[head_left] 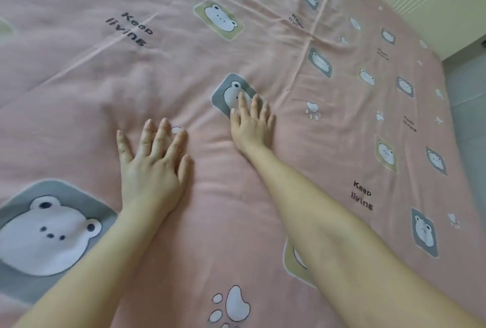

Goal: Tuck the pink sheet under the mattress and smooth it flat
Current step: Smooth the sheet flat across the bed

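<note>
In the head view, the pink sheet (236, 209) lay spread wide beneath both arms, creases (306, 46) crossing its far part. Uneven pushing, I judged, could bunch cloth ahead of the palms into fresh wrinkles. The left hand (151, 167) and right hand (251, 124) pressed flat on it, fingers (147, 136) straight, slightly spread, gripping nothing.

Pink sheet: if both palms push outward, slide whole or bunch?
Probably floppy: the pink sheet holds fold creases and ripples ahead of the left hand. Likely bunches ahead of a push rather than sliding whole; it dimples around the right hand. Seems thin and light, so flat palms should drag it.
</note>
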Available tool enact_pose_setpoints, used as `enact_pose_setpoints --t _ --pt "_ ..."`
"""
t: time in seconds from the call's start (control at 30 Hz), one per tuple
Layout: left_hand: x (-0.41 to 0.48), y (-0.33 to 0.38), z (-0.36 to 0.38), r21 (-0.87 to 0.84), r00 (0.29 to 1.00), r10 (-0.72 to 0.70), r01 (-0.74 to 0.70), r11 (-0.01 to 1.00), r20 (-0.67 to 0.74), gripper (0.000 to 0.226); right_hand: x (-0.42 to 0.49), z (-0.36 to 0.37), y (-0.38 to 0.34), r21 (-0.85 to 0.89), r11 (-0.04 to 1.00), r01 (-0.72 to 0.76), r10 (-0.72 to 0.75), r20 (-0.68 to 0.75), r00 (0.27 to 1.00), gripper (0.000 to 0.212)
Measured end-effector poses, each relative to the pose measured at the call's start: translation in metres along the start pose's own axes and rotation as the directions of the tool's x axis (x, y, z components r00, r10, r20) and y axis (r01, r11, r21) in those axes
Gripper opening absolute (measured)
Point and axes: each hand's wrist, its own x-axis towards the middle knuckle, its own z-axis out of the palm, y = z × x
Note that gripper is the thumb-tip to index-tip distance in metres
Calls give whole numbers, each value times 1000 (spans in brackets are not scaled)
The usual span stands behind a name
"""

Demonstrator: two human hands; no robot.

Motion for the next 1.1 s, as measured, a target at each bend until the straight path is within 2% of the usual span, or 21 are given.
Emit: enact_pose_setpoints --t 0.1,0.17,0.23,0.27,0.3,0.37,0.4,0.43,0.5,0.53,0.63,0.7,0.77,0.8,0.83,0.87,0.9,0.93,0.97,1.03,1.1 --pt "-31 -33 -12 31 988 -153 153 988 -5 56 -74 16 -71 -21 926 376 -377 -52 925 61" --pt "-56 -55 -22 51 970 -242 242 969 5 55 -124 17 -91 -15 725 688 -689 -23 725 57" --pt "-79 -78 -35 77 951 -306 303 950 31 54 -138 5 -97 33 524 851 -852 49 522 54" --pt "-89 -92 -43 92 939 -343 338 936 38 54 -129 -4 -99 63 534 843 -845 25 534 56" --pt "-99 -106 -51 107 922 -386 379 919 42 54 -113 -11 -103 88 636 766 -768 -15 640 58" --pt "-118 -141 -66 141 879 -473 462 876 55 55 -73 -21 -112 126 901 416 -415 -31 909 63" --pt "-129 -161 -73 163 853 -520 507 846 48 57 -62 -23 -125 112 964 242 -245 13 969 64" --pt "-139 -183 -81 184 825 -565 552 813 24 59 -62 -20 -149 80 984 158 -163 61 985 62" --pt "-161 -228 -95 177 762 -648 640 748 -16 58 -100 1 -216 51 952 303 -306 50 951 58" --pt "-173 -248 -101 136 724 -690 686 715 -23 56 -134 11 -250 53 887 459 -461 11 888 57" --pt "-211 -288 -113 -82 592 -805 804 589 26 50 -247 30 -310 63 574 816 -818 -9 576 57" --pt "-231 -301 -115 -155 551 -824 832 532 134 50 -302 28 -301 122 368 922 -929 25 368 55" --pt "-237 -302 -124 -226 561 -805 824 520 192 52 -336 21 -265 186 115 976 -993 22 113 49" --pt "-238 -299 -129 -265 562 -808 818 510 177 53 -343 14 -243 239 46 970 -999 -9 50 48" --pt "-237 -293 -136 -296 550 -823 817 495 141 53 -342 6 -221 316 65 946 -994 -60 89 48" --pt "-236 -282 -142 -308 536 -838 818 487 98 53 -334 -4 -198 399 175 900 -965 -111 237 50" --pt "-235 -265 -148 -265 550 -834 811 521 41 54 -318 -11 -172 461 341 819 -888 -128 442 54" --pt "-235 -242 -151 -172 600 -800 787 593 -12 54 -296 -18 -144 469 515 718 -771 -112 626 59" --pt "-236 -215 -150 -94 684 -729 724 684 -37 54 -272 -23 -112 418 666 617 -655 -67 753 65" --pt "-243 -155 -138 13 871 -491 491 871 4 54 -237 -29 -46 250 853 459 -491 80 868 79" --pt "-263 -95 -108 75 958 -241 231 970 158 55 -245 -21 9 87 917 388 -398 206 894 86"
